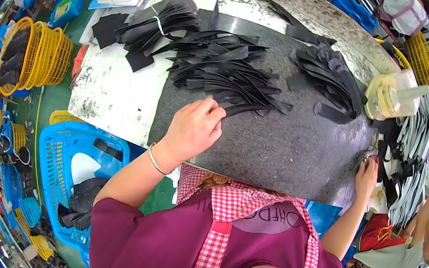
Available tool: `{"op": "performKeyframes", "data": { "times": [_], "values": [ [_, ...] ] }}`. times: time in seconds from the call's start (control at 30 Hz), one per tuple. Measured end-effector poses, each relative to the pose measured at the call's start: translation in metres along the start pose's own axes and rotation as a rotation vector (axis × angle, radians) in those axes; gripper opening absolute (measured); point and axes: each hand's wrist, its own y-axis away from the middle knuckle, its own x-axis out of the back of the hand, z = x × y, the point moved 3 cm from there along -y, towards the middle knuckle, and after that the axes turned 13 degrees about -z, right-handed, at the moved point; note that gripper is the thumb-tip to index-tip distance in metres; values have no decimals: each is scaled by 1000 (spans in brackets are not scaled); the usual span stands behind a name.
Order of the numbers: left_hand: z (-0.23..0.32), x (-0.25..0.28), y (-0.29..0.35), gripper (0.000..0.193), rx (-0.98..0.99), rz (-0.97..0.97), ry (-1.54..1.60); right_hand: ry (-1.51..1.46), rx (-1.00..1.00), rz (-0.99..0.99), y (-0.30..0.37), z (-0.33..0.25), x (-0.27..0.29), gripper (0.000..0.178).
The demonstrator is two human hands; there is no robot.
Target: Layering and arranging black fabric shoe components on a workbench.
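My left hand [193,129], with a bangle at the wrist, is over the near left part of a dark board. Its fingers are curled closed at the end of a black strip [245,109]. Beyond it lies a loose pile of flat black strips [224,62]. My right hand [366,178] is at the board's right edge, its fingers closed around a small dark metallic object [367,154] whose kind I cannot make out. Another fanned bundle of black strips [330,76] curves across the board's far right side.
A tied stack of black pieces [170,17] lies at the far left. A pale plastic container [390,97] with a handle stands at the right, beside hanging white strips [412,154]. A blue basket [62,141] holds pieces at my left; yellow baskets [51,55] stand beyond. Another person [399,256] is at the right.
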Motion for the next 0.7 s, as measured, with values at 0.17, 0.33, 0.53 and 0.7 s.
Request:
{"op": "performKeyframes", "data": {
  "times": [0.17,0.33,0.53,0.7],
  "values": [
    [-15,30,-11,34,-65,102,51,137,338,420,-6,-121,57,51],
    [-15,22,-28,93,-193,134,-84,-153,1101,204,0,-398,65,52],
    [-42,13,-44,95,-53,125,-97,-185,1519,-153,-29,-584,-6,45],
    [-68,19,-33,91,46,196,-83,-72,1501,-274,-9,-574,-5,48]
  ]
}}
